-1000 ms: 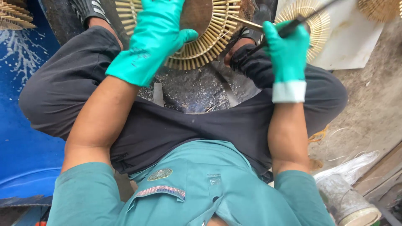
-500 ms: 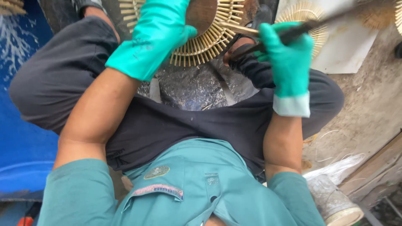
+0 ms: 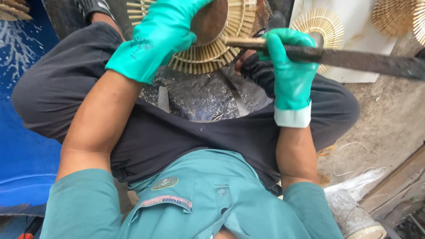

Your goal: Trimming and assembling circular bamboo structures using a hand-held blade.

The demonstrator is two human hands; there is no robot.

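The round stick disc [image 3: 212, 42] stands between the knees, held at its dark centre by the left hand [image 3: 164, 35]. The right hand [image 3: 290, 66] grips a long blade [image 3: 354, 59], lying across, its handle end touching the disc's right rim.

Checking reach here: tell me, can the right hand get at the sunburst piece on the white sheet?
Probably yes: the sunburst piece lies bare just beyond the right hand, but its fingers are wrapped around a long blade.

Oval embroidered badge [image 3: 165, 183] on the teal shirt front, striped rectangular patch [image 3: 166, 202] just below it
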